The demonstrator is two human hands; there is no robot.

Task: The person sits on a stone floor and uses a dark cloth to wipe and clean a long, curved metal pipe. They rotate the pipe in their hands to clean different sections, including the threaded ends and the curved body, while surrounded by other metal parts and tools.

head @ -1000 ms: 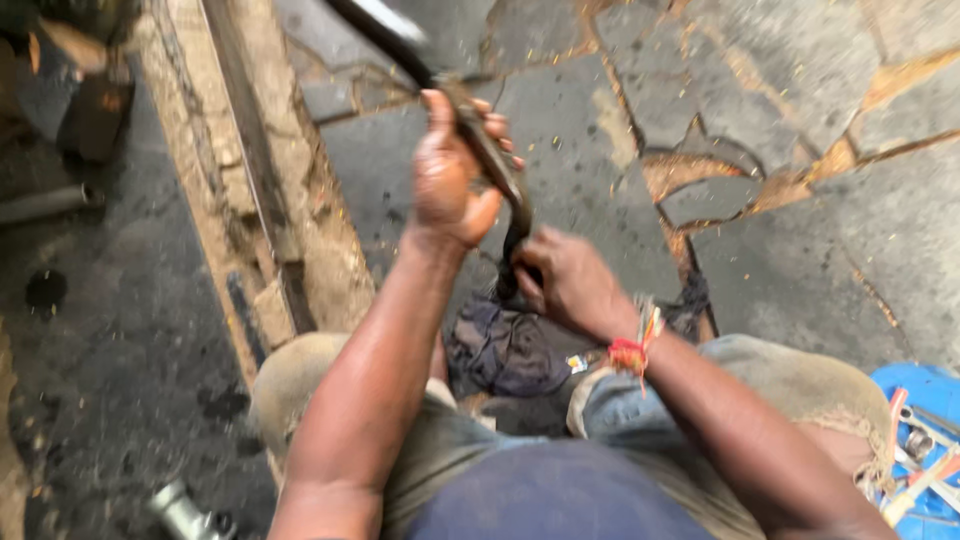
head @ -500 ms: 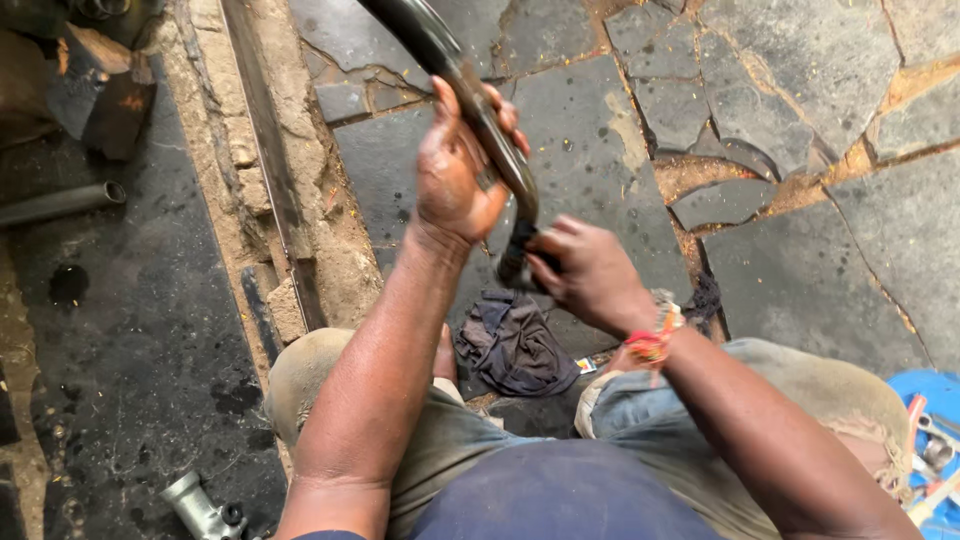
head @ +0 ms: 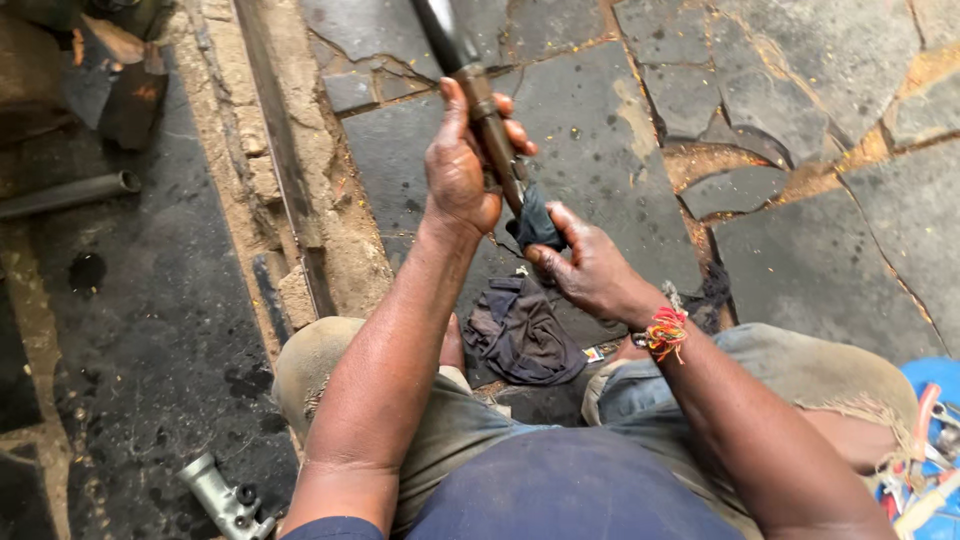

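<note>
I sit over a cracked stone floor (head: 620, 130). My left hand (head: 460, 165) grips a long rusty metal rod (head: 487, 110) that runs up and out of the top of the view, where it turns darker and thicker. My right hand (head: 590, 265), with a red and yellow thread band at the wrist, presses a dark rag (head: 535, 222) around the rod's lower end just below my left hand. A second dark cloth (head: 520, 330) lies crumpled on the floor between my knees.
A metal rail (head: 285, 170) set in a crumbling concrete strip runs down the left. Beyond it lie a grey pipe (head: 65, 193), a rusty block (head: 110, 85) and a small metal fitting (head: 220, 495). A blue tray (head: 925, 450) with tools sits at bottom right.
The rod has swung more upright and toward the left. My right hand slid slightly up it with the rag, closer to my left hand. The view shifted a little.
</note>
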